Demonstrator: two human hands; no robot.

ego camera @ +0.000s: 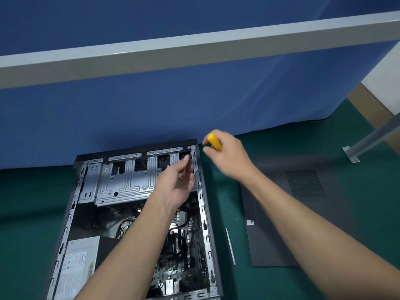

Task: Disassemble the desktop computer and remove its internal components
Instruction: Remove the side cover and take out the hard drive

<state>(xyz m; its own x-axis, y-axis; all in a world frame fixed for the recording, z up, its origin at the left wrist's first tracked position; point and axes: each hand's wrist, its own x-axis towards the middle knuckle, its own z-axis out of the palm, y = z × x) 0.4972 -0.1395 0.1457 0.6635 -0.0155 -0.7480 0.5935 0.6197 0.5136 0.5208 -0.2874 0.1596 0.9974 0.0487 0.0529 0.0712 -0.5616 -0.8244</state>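
An open desktop computer case (91, 204) lies flat on the green mat. Inside I see a silver drive cage (127, 180), the motherboard (186, 256) and a power supply (78, 265) at the near left. My left hand (179, 182) hovers over the case's far right corner, palm up, fingers slightly curled; whether it pinches something small I cannot tell. My right hand (227, 156) is just beyond that corner, closed around a yellow-handled screwdriver (214, 141). The screwdriver's tip is hidden.
The removed dark side panel (303, 213) with a vent grille lies to the right of the case. A thin silver tool (230, 245) lies between them. A blue partition (194, 94) stands right behind the case. A metal leg bracket (350, 153) sits far right.
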